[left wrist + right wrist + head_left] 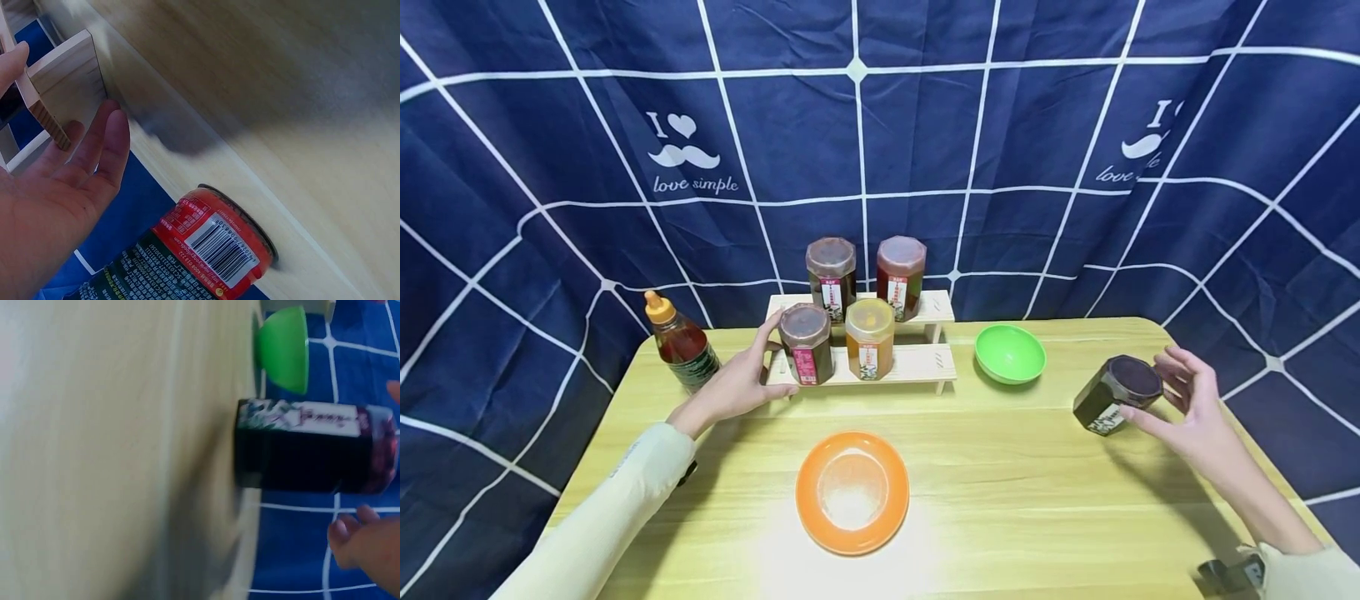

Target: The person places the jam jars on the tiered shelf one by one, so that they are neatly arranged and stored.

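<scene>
Against a navy grid-patterned curtain, the right hand (pixel 1195 408) reaches with spread fingers around a dark hexagonal glass jar (pixel 1116 396) near the pale wooden table's (pixel 1015 500) right edge. Likely heavy, smooth and breakable, it is best gripped by its flat sides. The left hand (pixel 737 379) rests with relaxed fingers against the stepped wooden rack (pixel 917 362).

A pale wooden table (pixel 1000 517) carries an orange plate (pixel 852 492) near the middle, a green bowl (pixel 1010 353) farther right, a dark jar (pixel 1116 394) at the right edge, a sauce bottle (pixel 681 343) at the far left, and a two-step wooden rack (pixel 917 362) holding four jars at the far centre
</scene>
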`<state>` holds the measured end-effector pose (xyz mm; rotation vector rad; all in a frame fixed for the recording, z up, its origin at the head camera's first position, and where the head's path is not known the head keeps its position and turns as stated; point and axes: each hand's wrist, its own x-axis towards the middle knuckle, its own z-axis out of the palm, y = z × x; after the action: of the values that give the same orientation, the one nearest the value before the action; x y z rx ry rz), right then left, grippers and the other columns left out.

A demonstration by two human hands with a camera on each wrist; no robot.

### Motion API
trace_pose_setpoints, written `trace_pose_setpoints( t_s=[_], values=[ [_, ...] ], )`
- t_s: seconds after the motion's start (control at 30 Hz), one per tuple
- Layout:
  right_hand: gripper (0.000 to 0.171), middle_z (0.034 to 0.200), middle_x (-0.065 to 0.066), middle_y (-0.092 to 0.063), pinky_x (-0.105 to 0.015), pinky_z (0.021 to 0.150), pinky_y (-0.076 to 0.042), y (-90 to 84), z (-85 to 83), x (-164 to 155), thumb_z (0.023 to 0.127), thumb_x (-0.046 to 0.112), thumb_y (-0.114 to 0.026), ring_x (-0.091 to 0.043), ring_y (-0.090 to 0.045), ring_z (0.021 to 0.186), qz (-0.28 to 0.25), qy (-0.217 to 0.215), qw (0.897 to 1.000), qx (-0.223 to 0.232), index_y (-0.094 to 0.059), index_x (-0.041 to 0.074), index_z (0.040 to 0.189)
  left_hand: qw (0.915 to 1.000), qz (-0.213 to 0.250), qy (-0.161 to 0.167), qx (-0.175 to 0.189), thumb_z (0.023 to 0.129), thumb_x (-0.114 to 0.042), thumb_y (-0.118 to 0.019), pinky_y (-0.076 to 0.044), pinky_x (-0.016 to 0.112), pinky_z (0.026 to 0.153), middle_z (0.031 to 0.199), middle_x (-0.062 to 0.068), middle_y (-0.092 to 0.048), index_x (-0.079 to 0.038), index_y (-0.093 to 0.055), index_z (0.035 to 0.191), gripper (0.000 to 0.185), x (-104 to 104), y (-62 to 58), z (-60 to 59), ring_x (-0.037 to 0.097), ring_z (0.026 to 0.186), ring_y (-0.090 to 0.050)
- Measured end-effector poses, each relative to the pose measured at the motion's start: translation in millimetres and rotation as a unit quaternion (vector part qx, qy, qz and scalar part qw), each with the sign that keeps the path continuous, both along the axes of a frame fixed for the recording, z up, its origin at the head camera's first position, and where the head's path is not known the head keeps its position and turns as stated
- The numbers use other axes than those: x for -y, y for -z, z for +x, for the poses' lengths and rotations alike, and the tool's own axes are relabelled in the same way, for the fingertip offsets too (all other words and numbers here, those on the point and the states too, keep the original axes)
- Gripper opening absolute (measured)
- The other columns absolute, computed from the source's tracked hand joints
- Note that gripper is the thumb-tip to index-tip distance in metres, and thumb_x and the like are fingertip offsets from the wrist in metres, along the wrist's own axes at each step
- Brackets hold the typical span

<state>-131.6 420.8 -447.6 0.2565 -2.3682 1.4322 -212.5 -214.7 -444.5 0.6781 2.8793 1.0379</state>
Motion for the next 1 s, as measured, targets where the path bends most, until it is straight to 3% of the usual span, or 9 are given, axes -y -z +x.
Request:
trace_pose_setpoints(
  t_s=[0.07, 0.17, 0.23, 0.33, 0.53, 0.83, 1.0],
  values=[
    [0.101, 0.142, 0.012, -0.054, -0.009, 0.102, -0.041, 5.8, -2.7, -5, 0.086, -0.023, -0.075, 0.002, -0.055, 0.126, -0.052, -0.047, 0.997, 0.022, -0.026, 0.017, 0.165, 1.0, 0.0, -0.001, 0.001, 0.092, -0.022, -0.092, -0.054, 0.048, 0.079, 0.143, 0.027, -0.064, -0.024, -0.006, 0.174, 0.118, 0, -0.1, 0.1, 0.021, 0.079, -0.065],
    [0.094, 0.134, 0.008, -0.065, -0.012, 0.097, -0.048, 13.5, -6.9, -11, 0.087, -0.029, -0.069, 0.001, -0.065, 0.119, -0.134, -0.109, 0.984, 0.048, -0.031, 0.016, 0.16, 1.0, -0.002, -0.002, 0.003, 0.093, -0.023, -0.092, -0.054, 0.049, 0.08, 0.144, 0.026, -0.064, -0.024, -0.006, 0.174, 0.118, 0, 0.0, -0.2, 0.021, 0.08, -0.065],
    [0.092, 0.131, 0.006, -0.069, -0.014, 0.095, -0.051, 17.9, -9.5, -13, 0.087, -0.032, -0.066, -0.001, -0.069, 0.116, -0.162, -0.134, 0.976, 0.056, -0.033, 0.015, 0.159, 1.0, -0.002, -0.003, 0.002, 0.093, -0.024, -0.092, -0.054, 0.05, 0.081, 0.144, 0.026, -0.064, -0.024, -0.006, 0.174, 0.118, 0, 0.1, -0.2, 0.022, 0.081, -0.065],
    [0.096, 0.131, 0.006, -0.069, -0.014, 0.095, -0.051, 22.3, -12.2, -14, 0.086, -0.032, -0.067, -0.002, -0.069, 0.115, -0.145, -0.137, 0.979, 0.05, -0.032, 0.016, 0.161, 1.0, -0.002, -0.005, 0.004, 0.092, -0.023, -0.092, -0.054, 0.051, 0.082, 0.144, 0.026, -0.064, -0.025, -0.006, 0.174, 0.118, 1, 0.0, 0.2, 0.022, 0.081, -0.066],
    [0.101, 0.131, 0.008, -0.064, -0.011, 0.093, -0.05, 21.1, -13.4, -11, 0.087, -0.027, -0.072, 0.0, -0.069, 0.11, -0.064, -0.106, 0.992, 0.039, -0.027, 0.018, 0.166, 1.0, 0.005, 0.0, 0.007, 0.092, -0.022, -0.092, -0.054, 0.048, 0.08, 0.143, 0.027, -0.064, -0.024, -0.006, 0.174, 0.119, 0, -0.7, 0.9, 0.02, 0.079, -0.065],
    [0.094, 0.119, 0.01, -0.073, -0.014, 0.083, -0.055, 18.6, -12.8, -7, 0.083, -0.029, -0.074, -0.001, -0.072, 0.101, -0.088, -0.087, 0.991, 0.045, -0.037, 0.019, 0.154, 1.0, 0.004, -0.002, 0.005, 0.092, -0.022, -0.092, -0.053, 0.049, 0.08, 0.144, 0.027, -0.064, -0.024, -0.006, 0.174, 0.119, 1, -1.5, 2.0, 0.021, 0.079, -0.064],
    [0.093, 0.114, 0.013, -0.073, -0.015, 0.079, -0.056, 15.5, -7.8, -6, 0.081, -0.023, -0.083, 0.0, -0.073, 0.097, -0.016, -0.042, 0.998, 0.047, -0.039, 0.019, 0.151, 1.0, 0.008, 0.0, 0.004, 0.092, -0.019, -0.092, -0.054, 0.051, 0.084, 0.144, 0.026, -0.064, -0.021, -0.007, 0.174, 0.118, -1, -1.6, 1.4, 0.025, 0.085, -0.067]
  ],
)
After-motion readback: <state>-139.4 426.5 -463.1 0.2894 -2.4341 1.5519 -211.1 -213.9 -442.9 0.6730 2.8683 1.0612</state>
